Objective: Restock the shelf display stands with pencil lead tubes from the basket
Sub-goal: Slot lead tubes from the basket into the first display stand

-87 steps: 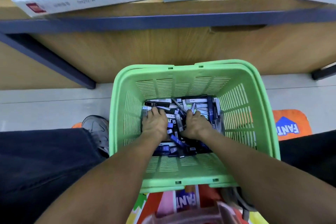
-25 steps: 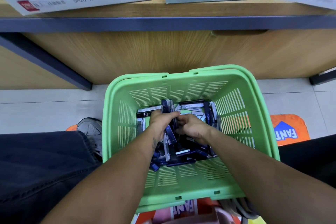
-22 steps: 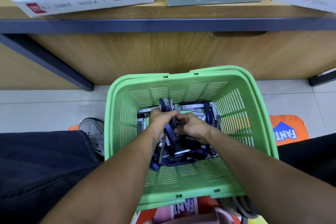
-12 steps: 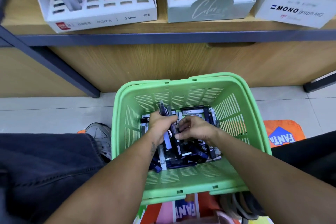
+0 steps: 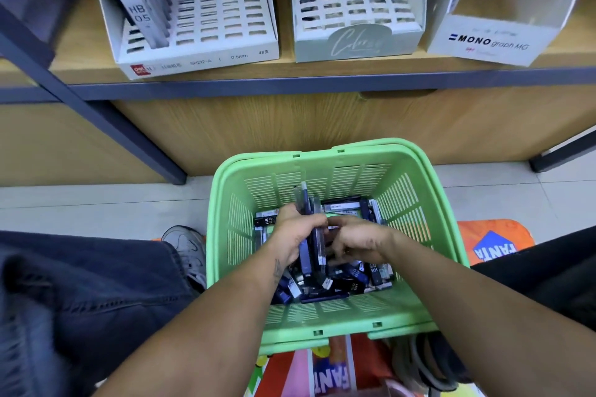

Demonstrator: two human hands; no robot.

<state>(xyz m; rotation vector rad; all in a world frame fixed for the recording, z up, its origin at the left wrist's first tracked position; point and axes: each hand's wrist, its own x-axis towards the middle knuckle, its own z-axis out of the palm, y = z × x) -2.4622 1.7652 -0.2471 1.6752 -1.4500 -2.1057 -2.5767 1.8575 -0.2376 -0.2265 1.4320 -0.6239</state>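
A green basket (image 5: 329, 338) on the floor holds a pile of loose pencil lead tubes (image 5: 364, 274). My left hand (image 5: 295, 237) grips a bunch of lead tubes (image 5: 311, 245) held upright over the pile. My right hand (image 5: 358, 240) is against that bunch, fingers curled at its side. On the shelf above, the left display stand (image 5: 206, 58) has several tubes standing in its left rows. The middle display stand (image 5: 354, 42) holds a few tubes at its back left.
A white MONO box (image 5: 490, 42) stands at the right of the wooden shelf (image 5: 322, 80). A dark metal shelf leg (image 5: 135, 138) slants down at the left. My trouser leg and a grey shoe (image 5: 188, 251) lie left of the basket. A printed mat (image 5: 490, 245) lies beneath.
Both hands rose out of the pile and came together round a bunch of tubes. My view tilted up, so the display stands now show in full.
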